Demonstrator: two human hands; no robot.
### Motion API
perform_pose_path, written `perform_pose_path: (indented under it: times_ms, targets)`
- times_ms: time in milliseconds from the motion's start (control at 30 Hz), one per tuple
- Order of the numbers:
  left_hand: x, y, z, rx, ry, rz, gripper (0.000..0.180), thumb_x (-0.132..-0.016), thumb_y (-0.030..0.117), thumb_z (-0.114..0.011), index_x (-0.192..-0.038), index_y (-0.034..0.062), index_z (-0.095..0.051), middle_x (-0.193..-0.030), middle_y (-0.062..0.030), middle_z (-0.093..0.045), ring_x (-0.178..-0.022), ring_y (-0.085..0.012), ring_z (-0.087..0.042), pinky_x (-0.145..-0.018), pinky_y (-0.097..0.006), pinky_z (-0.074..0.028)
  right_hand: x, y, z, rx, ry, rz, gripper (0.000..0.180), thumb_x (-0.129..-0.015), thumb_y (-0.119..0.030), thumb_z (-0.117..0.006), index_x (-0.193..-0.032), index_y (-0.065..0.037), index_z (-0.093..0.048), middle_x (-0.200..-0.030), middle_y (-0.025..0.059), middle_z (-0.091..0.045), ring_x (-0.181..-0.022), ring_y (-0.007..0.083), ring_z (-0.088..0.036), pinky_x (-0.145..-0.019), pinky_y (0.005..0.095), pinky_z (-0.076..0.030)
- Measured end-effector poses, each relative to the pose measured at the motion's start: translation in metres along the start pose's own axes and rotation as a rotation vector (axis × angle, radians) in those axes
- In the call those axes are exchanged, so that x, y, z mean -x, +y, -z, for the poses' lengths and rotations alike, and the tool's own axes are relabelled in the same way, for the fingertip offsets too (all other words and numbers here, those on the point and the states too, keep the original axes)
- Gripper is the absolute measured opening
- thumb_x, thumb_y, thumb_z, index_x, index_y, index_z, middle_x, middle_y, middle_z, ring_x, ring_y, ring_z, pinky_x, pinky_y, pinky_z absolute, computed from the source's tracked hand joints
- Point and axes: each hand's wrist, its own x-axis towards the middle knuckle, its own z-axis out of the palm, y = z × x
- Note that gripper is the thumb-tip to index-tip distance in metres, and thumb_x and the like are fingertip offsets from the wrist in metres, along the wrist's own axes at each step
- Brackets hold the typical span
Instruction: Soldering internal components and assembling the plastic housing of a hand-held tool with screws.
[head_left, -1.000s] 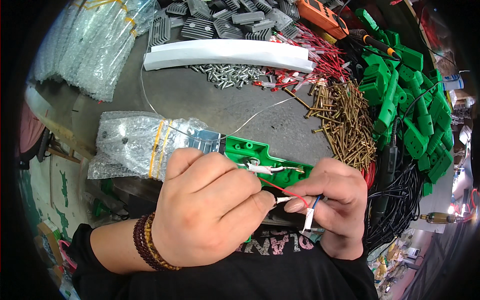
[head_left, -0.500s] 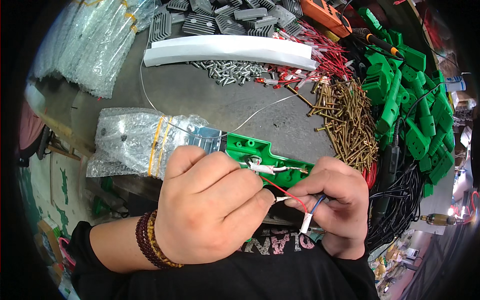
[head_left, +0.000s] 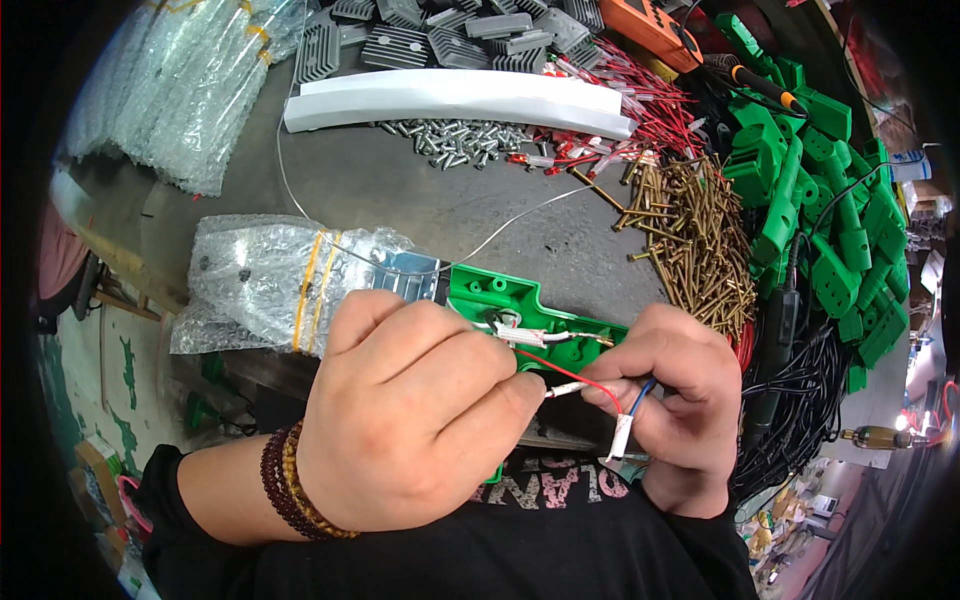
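Note:
A green plastic housing (head_left: 505, 297) lies at the near edge of the grey bench, joined to a metal part wrapped in bubble wrap (head_left: 265, 280). My left hand (head_left: 410, 410) covers its near half and pinches a thin red wire (head_left: 565, 375) between thumb and forefinger. My right hand (head_left: 675, 400) grips the housing's right end and holds a blue wire with a white sleeve (head_left: 625, 425). White wires sit inside the housing (head_left: 510, 328).
A pile of brass screws (head_left: 690, 235) lies right of centre, green housings (head_left: 820, 200) beyond it. A white foam strip (head_left: 450, 95), silver screws (head_left: 460, 140), red-wired parts (head_left: 620, 120), finned heat sinks (head_left: 440, 30) and black cables (head_left: 800, 390) surround the bench.
Both hands stay on the housing. The fingers have shifted slightly on the red and blue wires; the view has tilted a little.

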Motion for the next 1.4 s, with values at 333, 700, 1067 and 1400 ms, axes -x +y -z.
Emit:
perform_pose_path:
  times_ms: [333,700,1067,1400]
  targets:
    - [0.0,-0.002,0.0,0.01,0.023,-0.019,0.027,-0.06,0.01,-0.079,-0.087,0.0087,-0.073,-0.078,0.0005,-0.058,-0.071,-0.0199,-0.055,-0.067,-0.035,-0.037,0.001,0.003,0.003,0.013,-0.073,0.061,0.016,-0.07,-0.012,-0.085,-0.084,-0.009,-0.075,-0.062,0.0039,-0.057,-0.054,0.021,-0.053,-0.049,0.0348,-0.039]
    - [-0.003,0.001,0.016,-0.177,-0.127,-0.101,0.021,-0.067,0.013,-0.075,-0.087,0.014,-0.077,-0.082,0.0061,-0.067,-0.078,-0.0152,-0.059,-0.087,-0.044,-0.037,-0.008,0.006,0.039,0.174,-0.034,-0.005,0.018,-0.072,-0.005,-0.082,-0.085,-0.005,-0.069,-0.08,0.0092,-0.069,-0.074,0.0273,-0.069,-0.067,0.0363,-0.054]
    - [-0.01,-0.009,0.01,-0.167,-0.211,-0.101,0.023,-0.063,0.002,-0.074,-0.083,0.0118,-0.067,-0.081,0.0004,-0.066,-0.082,-0.0229,-0.059,-0.101,-0.05,-0.039,-0.027,0.047,0.014,0.162,-0.01,0.053,0.017,-0.081,-0.016,-0.08,-0.09,-0.003,-0.076,-0.081,0.0115,-0.07,-0.075,0.0277,-0.067,-0.07,0.0362,-0.054]
    - [-0.016,-0.004,0.016,-0.084,-0.1,-0.152,0.026,-0.063,0.01,-0.079,-0.086,0.0142,-0.068,-0.085,0.0018,-0.063,-0.086,-0.0217,-0.058,-0.092,-0.047,-0.042,0.009,0.024,0.016,0.195,0.257,0.115,0.028,-0.077,-0.014,-0.082,-0.102,-0.006,-0.072,-0.094,0.0104,-0.069,-0.092,0.0302,-0.066,-0.084,0.0389,-0.051]
